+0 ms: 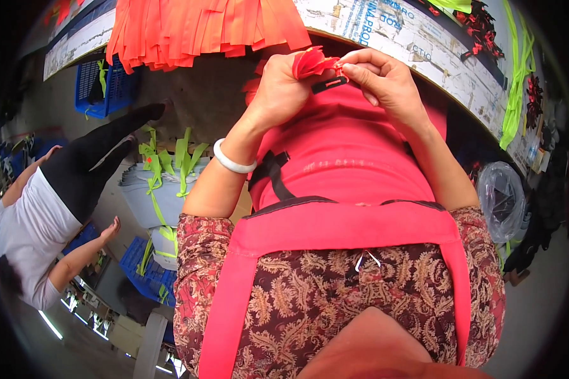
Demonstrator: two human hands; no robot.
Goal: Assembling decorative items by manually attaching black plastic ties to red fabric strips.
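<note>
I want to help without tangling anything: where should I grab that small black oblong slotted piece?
Probably pinch the black piece by its long lower edge, coming from the red fabric apron below: that edge looks uncovered, while the right hand and orange fabric strips are above it.

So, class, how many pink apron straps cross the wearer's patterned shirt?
2. The left strap runs over the left side of the shirt, and the right strap over its right. Any behind the wearer would be hidden.
</note>
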